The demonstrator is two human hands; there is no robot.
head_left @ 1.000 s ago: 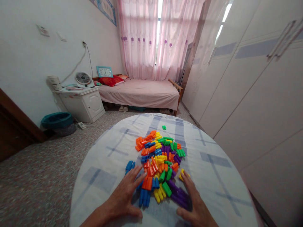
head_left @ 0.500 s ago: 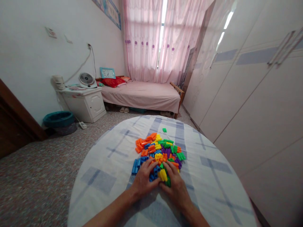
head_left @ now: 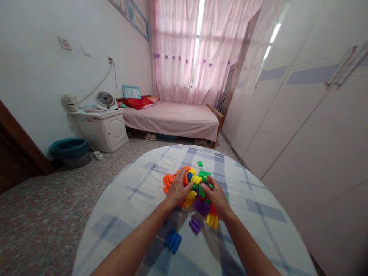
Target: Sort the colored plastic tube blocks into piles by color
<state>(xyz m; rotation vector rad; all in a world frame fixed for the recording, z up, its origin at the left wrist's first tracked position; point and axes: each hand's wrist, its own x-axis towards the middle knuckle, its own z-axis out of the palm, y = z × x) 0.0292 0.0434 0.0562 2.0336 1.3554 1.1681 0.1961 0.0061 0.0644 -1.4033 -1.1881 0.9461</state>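
Observation:
A heap of plastic toy building blocks in orange, yellow, green, blue and purple lies on the cloth-covered round table (head_left: 129, 214). My left hand (head_left: 176, 190) rests over the left side of the heap, fingers apart, touching orange blocks (head_left: 169, 178). Yellow blocks (head_left: 196, 179) show between the hands. On the right side, my right hand (head_left: 216, 195) spreads its fingers over green blocks (head_left: 202, 190). Closer to me lie a blue block (head_left: 173, 240), a purple block (head_left: 194, 225) and a yellow block (head_left: 212, 220). Blocks under both palms are hidden.
One small green block (head_left: 200, 163) lies apart beyond the heap. Past the table stands a bed (head_left: 172, 115); a white cabinet with a fan (head_left: 105, 99) and a teal bin (head_left: 69, 147) are on the left. A wardrobe (head_left: 301, 126) lines the right.
Both hands have moved forward from the near edge of the heap onto its middle. Blocks have shifted, and blue, purple and yellow ones now lie nearer to me.

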